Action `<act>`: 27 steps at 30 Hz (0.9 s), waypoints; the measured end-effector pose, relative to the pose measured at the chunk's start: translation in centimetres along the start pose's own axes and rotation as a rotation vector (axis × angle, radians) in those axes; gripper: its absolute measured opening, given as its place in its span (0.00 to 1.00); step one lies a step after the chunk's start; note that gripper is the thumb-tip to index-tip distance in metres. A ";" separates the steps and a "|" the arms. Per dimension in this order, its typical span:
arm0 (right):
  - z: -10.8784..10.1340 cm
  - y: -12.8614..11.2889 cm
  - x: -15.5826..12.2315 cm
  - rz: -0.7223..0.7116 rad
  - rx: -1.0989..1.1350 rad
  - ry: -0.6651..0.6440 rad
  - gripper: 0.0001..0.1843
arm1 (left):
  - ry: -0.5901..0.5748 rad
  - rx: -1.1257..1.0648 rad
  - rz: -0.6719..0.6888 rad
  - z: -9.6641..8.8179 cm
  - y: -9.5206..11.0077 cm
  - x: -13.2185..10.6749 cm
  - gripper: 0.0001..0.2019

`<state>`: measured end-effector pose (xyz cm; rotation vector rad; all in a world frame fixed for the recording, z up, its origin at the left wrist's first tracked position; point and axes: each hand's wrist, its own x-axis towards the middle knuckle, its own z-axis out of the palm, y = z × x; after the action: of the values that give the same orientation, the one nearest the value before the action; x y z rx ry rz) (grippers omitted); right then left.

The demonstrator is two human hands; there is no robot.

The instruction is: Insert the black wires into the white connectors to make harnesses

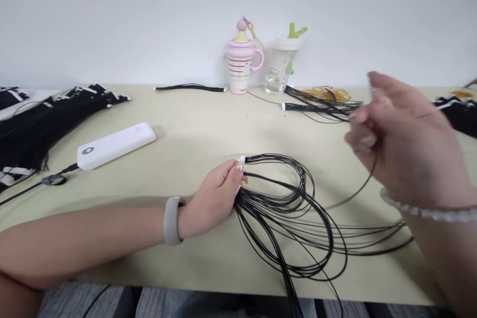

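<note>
Loops of thin black cable (257, 201) lie near the front edge of the pale table (179, 154), long axis roughly parallel to it, fanning rightward from the left hand (219, 194); some strands cross that edge and are cut off below. Left thumb and fingers clamp white plastic connectors (242, 159), partly covering them. The right hand (402, 134), raised and blurred, curls on one lifted strand, its end hidden.

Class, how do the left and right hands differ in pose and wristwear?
The left hand holds a bundle of black wires; the right hand is raised, one thin wire running up to it. The left wears a smooth grey wristband, the right a beaded bracelet. Neither hand is gloved.
</note>
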<state>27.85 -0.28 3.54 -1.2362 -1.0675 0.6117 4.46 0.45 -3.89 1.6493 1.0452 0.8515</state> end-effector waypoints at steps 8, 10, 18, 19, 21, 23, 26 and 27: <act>3.9 1.1 -5.3 -0.373 -0.664 -0.588 0.09 | -0.013 0.013 -0.002 0.0 -0.1 -0.1 0.17; 4.1 1.4 -5.4 -0.424 -0.720 -0.597 0.10 | -0.012 0.023 0.016 0.0 0.0 -0.1 0.17; 4.5 1.9 -5.4 -0.458 -0.729 -0.546 0.08 | -0.022 0.048 0.022 0.0 0.3 -0.2 0.17; 4.5 1.9 -5.4 -0.455 -0.728 -0.536 0.08 | -0.023 0.047 0.020 0.0 0.3 -0.3 0.17; 4.6 1.9 -5.5 -0.450 -0.731 -0.525 0.08 | -0.031 0.043 0.021 0.0 0.3 -0.3 0.17; 4.6 2.0 -5.5 -0.452 -0.741 -0.522 0.09 | -0.035 0.047 0.025 0.0 0.3 -0.3 0.17; 4.6 2.0 -5.6 -0.459 -0.763 -0.530 0.10 | -0.017 0.062 0.037 0.0 0.3 -0.3 0.17; 4.6 2.0 -5.6 -0.460 -0.769 -0.536 0.10 | -0.014 0.064 0.040 0.0 0.2 -0.3 0.17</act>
<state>21.72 -2.41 -0.26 -1.4224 -2.0963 0.1542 4.38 0.18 -3.66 1.7323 1.0421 0.8393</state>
